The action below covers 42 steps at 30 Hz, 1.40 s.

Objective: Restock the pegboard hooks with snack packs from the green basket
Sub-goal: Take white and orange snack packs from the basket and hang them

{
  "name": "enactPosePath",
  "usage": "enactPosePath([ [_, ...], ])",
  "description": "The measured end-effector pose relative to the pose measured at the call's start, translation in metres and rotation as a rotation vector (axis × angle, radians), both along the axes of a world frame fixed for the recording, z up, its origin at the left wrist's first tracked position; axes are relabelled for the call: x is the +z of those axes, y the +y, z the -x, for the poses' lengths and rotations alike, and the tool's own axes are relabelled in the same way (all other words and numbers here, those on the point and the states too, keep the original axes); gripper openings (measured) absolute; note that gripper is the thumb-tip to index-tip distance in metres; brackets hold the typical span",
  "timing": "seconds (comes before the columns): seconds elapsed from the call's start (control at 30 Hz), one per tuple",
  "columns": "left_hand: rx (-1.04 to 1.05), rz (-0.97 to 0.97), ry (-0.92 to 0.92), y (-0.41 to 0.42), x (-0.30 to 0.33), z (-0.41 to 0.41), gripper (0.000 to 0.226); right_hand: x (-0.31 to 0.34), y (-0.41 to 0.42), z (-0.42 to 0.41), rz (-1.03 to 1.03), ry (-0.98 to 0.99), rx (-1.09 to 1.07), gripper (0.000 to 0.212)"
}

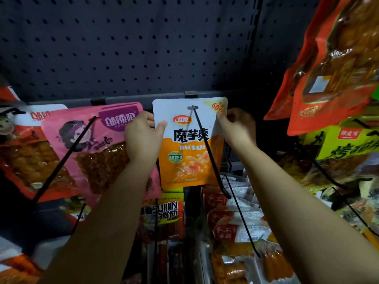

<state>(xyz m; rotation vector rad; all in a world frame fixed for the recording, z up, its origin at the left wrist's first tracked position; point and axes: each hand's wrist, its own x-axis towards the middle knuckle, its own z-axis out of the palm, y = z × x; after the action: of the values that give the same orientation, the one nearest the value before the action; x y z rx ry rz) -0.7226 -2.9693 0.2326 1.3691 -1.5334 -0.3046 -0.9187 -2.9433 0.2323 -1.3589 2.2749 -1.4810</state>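
Note:
A white and orange snack pack [189, 152] hangs at the back of a black hook [207, 148], which passes through the slot near the pack's top edge. My left hand [143, 138] grips the pack's upper left edge, thumb on the front. My right hand [235, 124] pinches its upper right corner. Behind it rises the dark pegboard [127, 44]. The green basket is out of view.
A pink snack pack [92, 144] hangs on the neighbouring hook at the left, touching my left hand. Red-orange packs [332, 64] hang at the upper right, yellow-green ones [346, 146] below them. More packs and bare hooks [242, 218] fill the lower rows.

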Motion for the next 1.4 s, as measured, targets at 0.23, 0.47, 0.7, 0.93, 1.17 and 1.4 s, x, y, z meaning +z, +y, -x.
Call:
enactPosePath([
  [0.23, -0.054, 0.010, 0.013, 0.007, -0.004, -0.001, 0.027, 0.000, -0.003, -0.002, -0.047, 0.077, -0.016, 0.039],
  [0.47, -0.235, 0.130, 0.147, 0.054, -0.033, -0.012, 0.036, -0.015, 0.042, -0.003, -0.072, -0.010, 0.067, 0.045],
  [0.7, -0.433, 0.000, -0.007, 0.130, -0.077, -0.002, 0.028, -0.062, 0.161, 0.003, 0.009, -0.202, 0.291, 0.009],
  [0.93, -0.918, -0.396, -0.075, 0.234, -0.158, 0.079, 0.018, -0.173, 0.323, 0.051, -0.096, -0.525, 0.030, 0.021],
  [1.17, -1.117, -0.825, -0.138, 0.310, -0.338, 0.160, 0.027, -0.350, 0.456, 0.102, -0.432, -0.725, -0.351, 0.023],
  [1.4, -1.019, -1.185, -0.410, 0.339, -0.580, 0.181, 0.013, -0.580, 0.512, 0.112, -0.986, -0.761, -0.279, 0.023],
])
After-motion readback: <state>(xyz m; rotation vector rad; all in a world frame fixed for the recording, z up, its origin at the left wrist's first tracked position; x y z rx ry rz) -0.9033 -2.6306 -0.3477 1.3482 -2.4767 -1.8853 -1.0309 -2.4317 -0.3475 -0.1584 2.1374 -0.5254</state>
